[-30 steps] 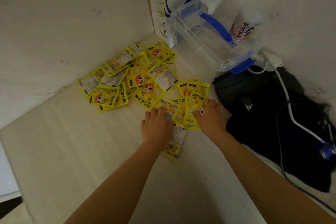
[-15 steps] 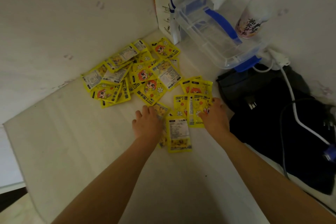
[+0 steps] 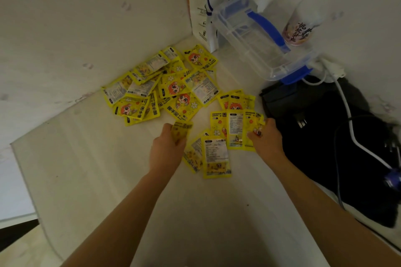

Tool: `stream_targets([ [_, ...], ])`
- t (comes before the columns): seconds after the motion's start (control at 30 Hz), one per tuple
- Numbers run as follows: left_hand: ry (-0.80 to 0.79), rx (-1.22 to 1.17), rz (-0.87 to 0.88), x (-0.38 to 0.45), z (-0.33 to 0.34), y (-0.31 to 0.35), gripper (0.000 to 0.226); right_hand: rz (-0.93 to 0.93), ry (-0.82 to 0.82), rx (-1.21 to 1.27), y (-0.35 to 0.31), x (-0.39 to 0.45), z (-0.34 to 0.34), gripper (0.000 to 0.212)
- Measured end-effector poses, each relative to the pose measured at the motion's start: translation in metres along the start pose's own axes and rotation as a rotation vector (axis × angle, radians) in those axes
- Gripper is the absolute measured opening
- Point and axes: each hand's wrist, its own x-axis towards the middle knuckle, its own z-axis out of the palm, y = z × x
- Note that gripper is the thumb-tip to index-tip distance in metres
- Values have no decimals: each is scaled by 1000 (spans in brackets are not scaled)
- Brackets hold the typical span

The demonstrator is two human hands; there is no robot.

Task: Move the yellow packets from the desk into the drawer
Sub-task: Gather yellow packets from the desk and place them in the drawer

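Yellow packets [image 3: 173,89] printed with a cartoon face lie flat, overlapping in a loose heap on the desk [image 3: 91,158]

A pale desk [image 3: 91,171] is seen from above. Yellow packets [image 3: 165,86] are heaped near the back wall, with a smaller cluster [image 3: 217,156] lying between the hands. One blurred packet [image 3: 181,131] is pinched in the left hand [image 3: 167,149]. The right hand [image 3: 268,138] is pressed on a fanned group [image 3: 235,128] — fingers curled over their edges. A clear plastic box [image 3: 253,39] and dark fabric [image 3: 321,136] are seen at right.
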Motion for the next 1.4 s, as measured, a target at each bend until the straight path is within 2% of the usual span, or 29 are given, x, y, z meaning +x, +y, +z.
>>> stream_targets([
  [0.13,-212,-338,-166,-16,26,17,25,-1,-22,39,-8,1,6,38],
  [0.23,-317,-367,-201,-24,50,19,23,8,-40,-30,-7,8,15,47],
  [0.4,-222,-98,-30,-29,73,15,21,29,-12,-187,1,15,24,50],
  [0.57,-172,-14,-16,-33,80,16,22,36,-18,-195,-1,14,24,49],
  [0.67,-159,-41,-55,-34,82,17,27,29,-12,-185,-1,13,24,48],
  [0.87,-155,-9,-93,-32,80,19,21,1,32,-108,0,8,26,43],
  [1.07,-104,-157,-87,-37,76,22,21,-18,78,68,0,-1,22,36],
  [1.27,-72,-263,-97,-33,58,12,27,52,1,249,3,-9,8,54],
  [1.4,-120,-318,-128,-23,39,1,33,59,-27,252,6,-6,1,29],
])
